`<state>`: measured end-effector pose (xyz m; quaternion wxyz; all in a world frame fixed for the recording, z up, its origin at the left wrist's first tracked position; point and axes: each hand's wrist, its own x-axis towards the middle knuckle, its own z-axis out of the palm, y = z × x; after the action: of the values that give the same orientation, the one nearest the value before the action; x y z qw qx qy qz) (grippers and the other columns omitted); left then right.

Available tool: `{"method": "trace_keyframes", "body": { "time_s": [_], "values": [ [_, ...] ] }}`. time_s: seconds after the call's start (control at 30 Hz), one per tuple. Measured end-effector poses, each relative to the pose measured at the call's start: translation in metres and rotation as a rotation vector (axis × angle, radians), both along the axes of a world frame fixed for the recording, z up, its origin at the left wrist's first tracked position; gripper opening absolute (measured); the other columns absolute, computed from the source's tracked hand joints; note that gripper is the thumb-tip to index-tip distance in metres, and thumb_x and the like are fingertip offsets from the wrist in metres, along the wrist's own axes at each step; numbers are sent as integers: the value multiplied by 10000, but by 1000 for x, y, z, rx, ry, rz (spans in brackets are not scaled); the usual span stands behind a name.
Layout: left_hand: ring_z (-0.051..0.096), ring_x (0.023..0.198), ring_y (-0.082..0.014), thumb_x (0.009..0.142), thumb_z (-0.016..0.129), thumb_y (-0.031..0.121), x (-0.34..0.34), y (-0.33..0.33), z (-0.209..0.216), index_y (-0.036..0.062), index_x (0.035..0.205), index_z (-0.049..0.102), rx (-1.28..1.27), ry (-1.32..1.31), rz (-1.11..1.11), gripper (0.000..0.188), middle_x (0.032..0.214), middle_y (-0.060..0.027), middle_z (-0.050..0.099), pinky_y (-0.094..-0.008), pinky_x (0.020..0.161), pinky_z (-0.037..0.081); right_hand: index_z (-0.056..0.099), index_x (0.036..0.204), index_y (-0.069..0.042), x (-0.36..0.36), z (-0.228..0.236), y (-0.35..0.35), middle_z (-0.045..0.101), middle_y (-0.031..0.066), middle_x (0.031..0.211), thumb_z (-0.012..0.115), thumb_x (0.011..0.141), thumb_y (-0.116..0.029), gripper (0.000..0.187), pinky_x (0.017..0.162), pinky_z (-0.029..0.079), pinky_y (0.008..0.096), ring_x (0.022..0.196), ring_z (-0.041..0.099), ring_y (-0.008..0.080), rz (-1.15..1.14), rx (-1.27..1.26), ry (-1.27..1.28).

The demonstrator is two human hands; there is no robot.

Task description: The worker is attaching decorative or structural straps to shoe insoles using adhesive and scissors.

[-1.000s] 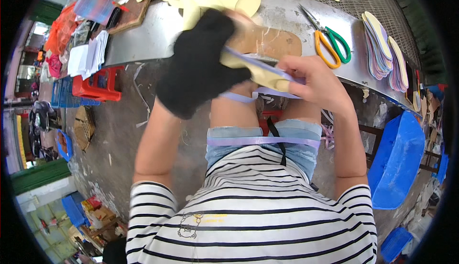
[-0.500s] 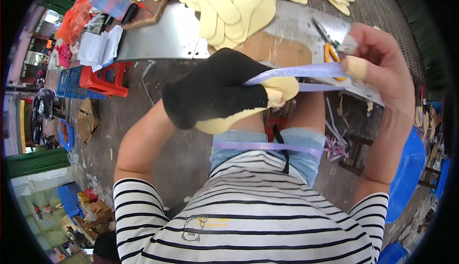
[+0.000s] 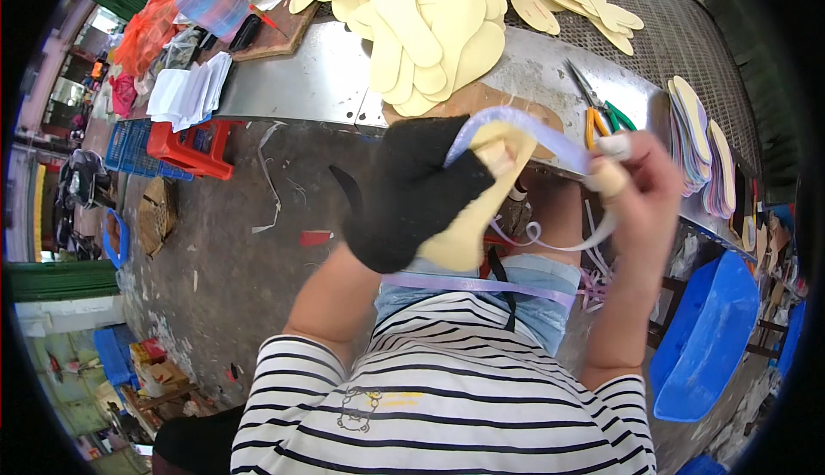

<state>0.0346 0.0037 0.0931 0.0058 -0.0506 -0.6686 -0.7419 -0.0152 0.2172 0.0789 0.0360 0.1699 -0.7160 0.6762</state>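
Holding: the black-gloved left hand [image 3: 412, 191] has its fingers closed around a cream insole [image 3: 464, 230], tilted above the lap, in front of the table [image 3: 326, 71].
Lavender strip: the strip [image 3: 554, 140] runs around the insole's upper end to the bare right hand [image 3: 640, 187], whose taped fingers [image 3: 608, 178] pinch it narrowly; a loose length curls below.
Blue tub: the large tub [image 3: 705, 337] is at the right, below table height; what it holds cannot be made out.
Clear container: the bluish see-through container [image 3: 210, 4] is at the table's left end; its contents are too unclear to name.
Orange bag: the thin plastic bag [image 3: 142, 41] lies near that container, contents hidden.
Blue crate: the slatted crate [image 3: 127, 150] is beside a red stool [image 3: 202, 150]; its inside cannot be read.
Woven basket: the basket [image 3: 155, 217] is on the floor at left.
Insole pile: more cream insoles [image 3: 412, 28] lie overlapping on the table.
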Motion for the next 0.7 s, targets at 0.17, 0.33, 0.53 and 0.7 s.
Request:
{"method": "trace_keyframes", "body": {
  "time_s": [0.17, 0.33, 0.53, 0.7],
  "values": [
    [580, 652, -100, 825, 615, 162, -9, -19, 15, -31, 947, 644, -609, 123, -434, 230, 711, -75, 636, -251, 603, 454, 601, 781, -25, -44, 32, 47, 602, 0, 723, 697, 674, -51, 146, 600, 428, 177, 653, 553, 55, 386, 101, -253],
    [563, 650, -79, 833, 603, 155, 3, -8, 0, -27, 986, 630, -250, 17, -188, 240, 716, -55, 632, -237, 598, 445, 617, 825, 5, -9, 8, 26, 627, 35, 752, 683, 688, 18, 152, 675, 474, 214, 698, 592, 86, 248, -74, -213],
    [553, 999, -152, 851, 586, 199, 11, 15, -13, -88, 1144, 527, 59, 35, 72, 415, 1179, -157, 562, -268, 852, 434, 581, 860, 15, 28, -21, -14, 573, 3, 793, 616, 780, 46, 92, 505, 374, 125, 656, 557, 23, 147, -266, -199],
    [553, 705, -59, 859, 588, 155, 3, 42, -15, -32, 1013, 618, 211, 159, 381, 244, 815, -17, 633, -214, 628, 455, 563, 856, 14, 39, -26, -39, 533, -13, 818, 609, 788, 56, 92, 490, 317, 135, 622, 481, -11, 93, -335, -181]
  ]
}}
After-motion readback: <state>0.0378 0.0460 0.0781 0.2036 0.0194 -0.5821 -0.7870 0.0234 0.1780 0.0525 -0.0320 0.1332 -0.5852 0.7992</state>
